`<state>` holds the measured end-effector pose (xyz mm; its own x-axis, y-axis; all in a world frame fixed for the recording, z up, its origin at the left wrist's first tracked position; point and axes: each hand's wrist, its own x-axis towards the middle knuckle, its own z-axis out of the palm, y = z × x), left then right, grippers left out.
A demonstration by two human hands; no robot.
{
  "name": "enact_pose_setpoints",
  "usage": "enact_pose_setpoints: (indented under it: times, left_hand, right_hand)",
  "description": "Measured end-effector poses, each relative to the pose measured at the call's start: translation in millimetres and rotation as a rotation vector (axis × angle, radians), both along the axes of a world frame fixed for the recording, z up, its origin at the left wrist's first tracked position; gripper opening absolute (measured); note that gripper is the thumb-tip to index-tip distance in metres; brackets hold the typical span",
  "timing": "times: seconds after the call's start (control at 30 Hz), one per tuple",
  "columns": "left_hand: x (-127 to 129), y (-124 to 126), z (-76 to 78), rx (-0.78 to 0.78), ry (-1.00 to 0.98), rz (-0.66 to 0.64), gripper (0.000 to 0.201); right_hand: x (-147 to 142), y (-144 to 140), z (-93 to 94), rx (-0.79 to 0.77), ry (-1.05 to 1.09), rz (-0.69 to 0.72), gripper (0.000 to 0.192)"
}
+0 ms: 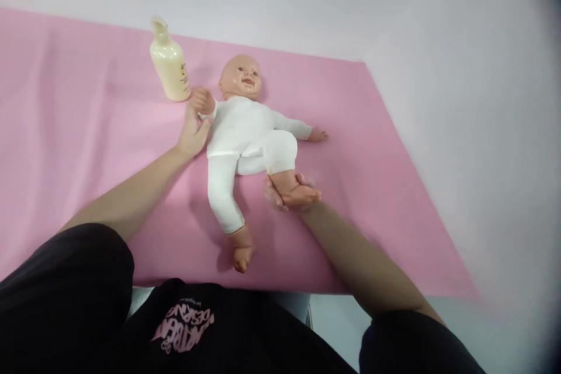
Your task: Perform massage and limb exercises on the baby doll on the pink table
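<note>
Doll (245, 128) between hands: left hand (193, 131) at arm, right hand (284, 193) under foot.

One soft baby doll in a white bodysuit (248, 134) lies at the centre. One cream plastic lotion bottle (169, 64) stands at its eleven o'clock. One pink cloth sheet (79, 128) covers the tabletop. Two bare hands reach in: the left hand (193, 131) and the right hand (280, 194).

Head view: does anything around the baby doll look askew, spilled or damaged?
Nothing spilled or damaged. The cream plastic lotion bottle stands slightly tilted on the pink cloth. The white-clothed baby doll lies on its back, one knee bent because the right hand cups that foot; the left hand touches its arm.
</note>
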<state>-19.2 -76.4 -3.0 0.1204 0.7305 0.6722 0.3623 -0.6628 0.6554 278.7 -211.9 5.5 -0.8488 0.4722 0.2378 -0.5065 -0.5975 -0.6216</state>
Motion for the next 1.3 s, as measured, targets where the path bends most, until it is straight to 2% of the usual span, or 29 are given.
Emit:
enact_pose_setpoints:
  times: [0.13,0.23,0.43,0.6,0.73,0.87,0.97,1.07,1.17,1.23,1.3]
  left_hand:
    - [5.0,-13.3,13.2,0.075,0.328,-0.094,0.066]
    - [8.2,-16.4,20.6,0.094,0.459,-0.128,0.058]
    - [9.1,-15.1,22.1,0.126,0.544,-0.189,0.046]
    - [9.7,-17.5,22.8,0.107,0.521,-0.187,0.045]
    - [7.1,-16.0,18.5,0.045,0.336,-0.125,0.056]
    - [2.2,-4.2,8.4,-0.015,-0.079,-0.025,0.064]
    - [-1.9,6.6,3.2,-0.075,-0.374,0.016,0.069]
    - [-8.5,15.2,0.0,-0.173,-0.582,0.064,0.07]
    - [-17.1,24.5,-6.1,-0.27,-0.612,0.142,0.061]
    - [-21.9,31.0,-11.3,-0.311,-0.517,0.187,0.055]
    - [-23.9,35.4,-15.1,-0.322,-0.427,0.185,0.051]
  right_hand:
    - [0.4,8.3,-0.4,-0.087,-0.074,-0.16,0.051]
    - [1.9,12.8,-1.1,-0.136,-0.15,-0.242,0.049]
    - [0.4,12.9,1.8,-0.222,-0.379,-0.431,0.047]
    - [-1.6,13.3,2.9,-0.192,-0.382,-0.43,0.048]
    - [-1.3,10.1,1.5,-0.098,-0.333,-0.318,0.051]
    - [0.7,-0.5,4.0,-0.006,-0.374,-0.195,0.058]
    - [1.7,-8.2,9.4,0.018,-0.378,0.024,0.061]
    - [0.5,-9.8,16.0,0.078,-0.345,0.275,0.058]
    - [-2.8,-4.6,20.9,0.216,-0.335,0.507,0.045]
    - [-5.2,-0.3,21.8,0.285,-0.301,0.589,0.04]
    - [-6.8,2.0,20.9,0.313,-0.258,0.626,0.045]
